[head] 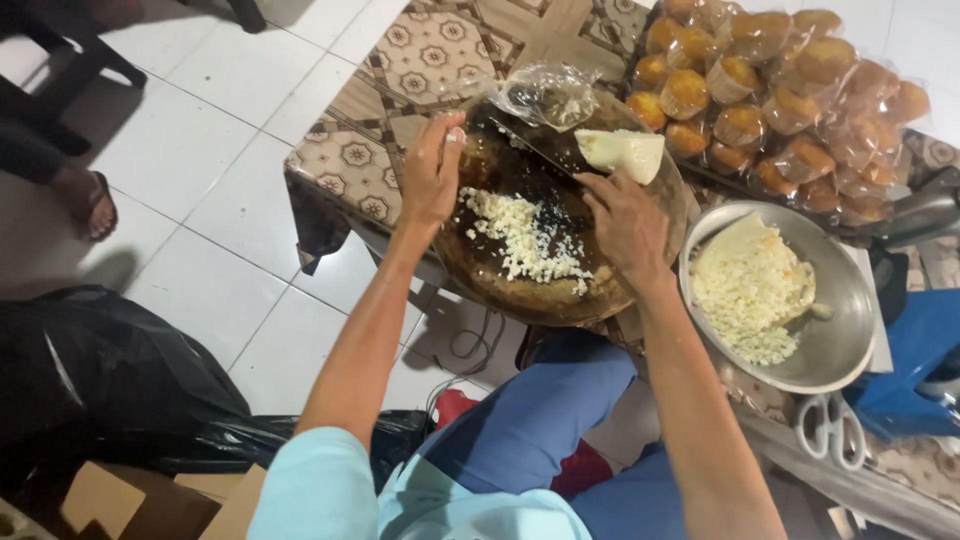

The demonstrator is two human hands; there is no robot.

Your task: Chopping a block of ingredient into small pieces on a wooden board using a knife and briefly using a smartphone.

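- Chopping is under way: the right hand (625, 222) is clamped on a knife (530, 147); the left hand (432, 175), fingers together, steadies its tip.
- The chopped white pieces (520, 238) lie mid-way on the round wooden board (520, 290).
- Next, I'd judge, gather the pieces toward the metal bowl (840, 350) on the right.

Dark glossy wooden board (520, 290), shiny metal bowl (845, 330), crinkly clear plastic bags (850, 130)

My one camera sits on my head, looking steeply down and close over the desk (350, 160) and floor (200, 250).
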